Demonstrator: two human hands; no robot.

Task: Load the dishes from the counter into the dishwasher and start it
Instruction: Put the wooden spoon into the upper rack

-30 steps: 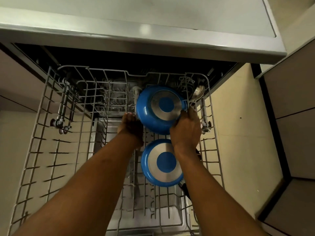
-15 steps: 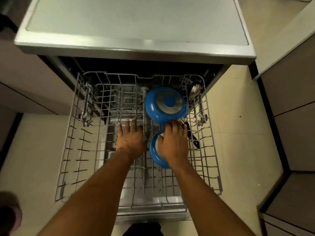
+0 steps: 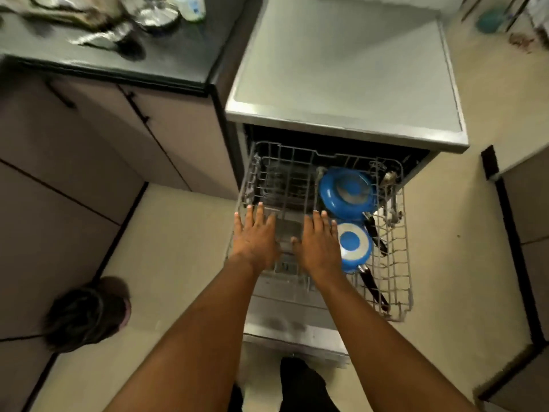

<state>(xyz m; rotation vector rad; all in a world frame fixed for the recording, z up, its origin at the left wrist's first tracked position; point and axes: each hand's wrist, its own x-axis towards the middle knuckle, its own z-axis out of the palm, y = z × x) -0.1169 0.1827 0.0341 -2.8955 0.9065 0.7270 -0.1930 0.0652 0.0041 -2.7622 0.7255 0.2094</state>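
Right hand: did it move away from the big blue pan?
Yes. The right hand left the big blue pan and drew back toward the front of the rack, beside the small pan.

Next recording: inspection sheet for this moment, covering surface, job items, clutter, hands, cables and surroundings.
Surface: wire dishwasher rack, pulled out of the open dishwasher.
Job's things: larger blue pan upside down at the rack's back right; smaller blue pan upside down in front of it; metal spoon at the back right corner.
Clutter: items on the dark counter, too blurred to name; dark round object on the floor.
Hands: left hand and right hand flat over the rack, fingers straight, holding nothing.
Cables: nothing seen.
Surroundings: beige floor tiles, cabinets.
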